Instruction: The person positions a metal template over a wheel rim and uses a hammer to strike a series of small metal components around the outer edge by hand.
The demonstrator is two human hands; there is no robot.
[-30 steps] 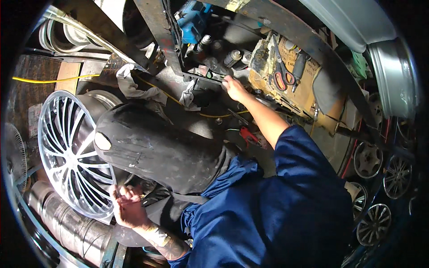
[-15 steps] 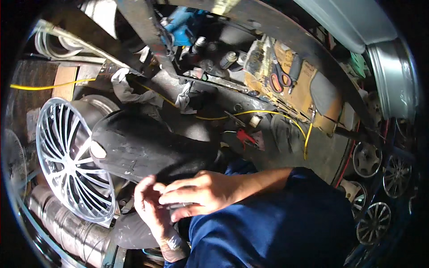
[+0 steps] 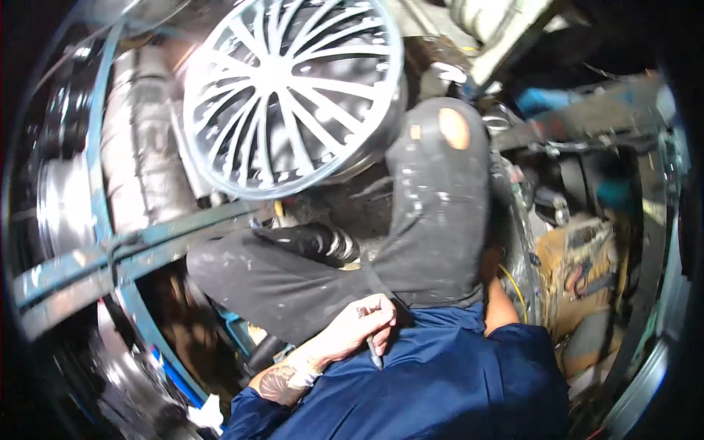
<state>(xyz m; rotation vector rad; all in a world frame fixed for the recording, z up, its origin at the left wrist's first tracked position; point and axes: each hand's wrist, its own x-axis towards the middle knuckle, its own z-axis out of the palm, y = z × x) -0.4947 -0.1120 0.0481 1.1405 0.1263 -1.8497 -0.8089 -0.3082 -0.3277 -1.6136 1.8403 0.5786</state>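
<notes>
My left hand (image 3: pixel 372 320) is closed in front of my stomach, its fingers wrapped round a slim grey pointed metal piece (image 3: pixel 376 357). The tip of the piece sticks out below the fingers; its exact kind does not show. My right forearm (image 3: pixel 500 299) goes down beside my right thigh, and the hand itself is hidden behind the leg. Beyond my bent knees stands a multi-spoke alloy wheel (image 3: pixel 275 73), tilted with its silver face toward me. Neither hand touches it.
A blue metal frame (image 3: pixel 70 268) runs along my left, beside a large ribbed metal cylinder (image 3: pixel 139 139). On the right lie worn cardboard (image 3: pixel 587 293) and a yellow cord (image 3: pixel 515 290). A dark beam (image 3: pixel 653 220) crosses the far right.
The view has swung left, bringing the wheel to the top centre. My hands, together before, are now apart: the right has gone down beside the thigh, the left keeps the metal piece.
</notes>
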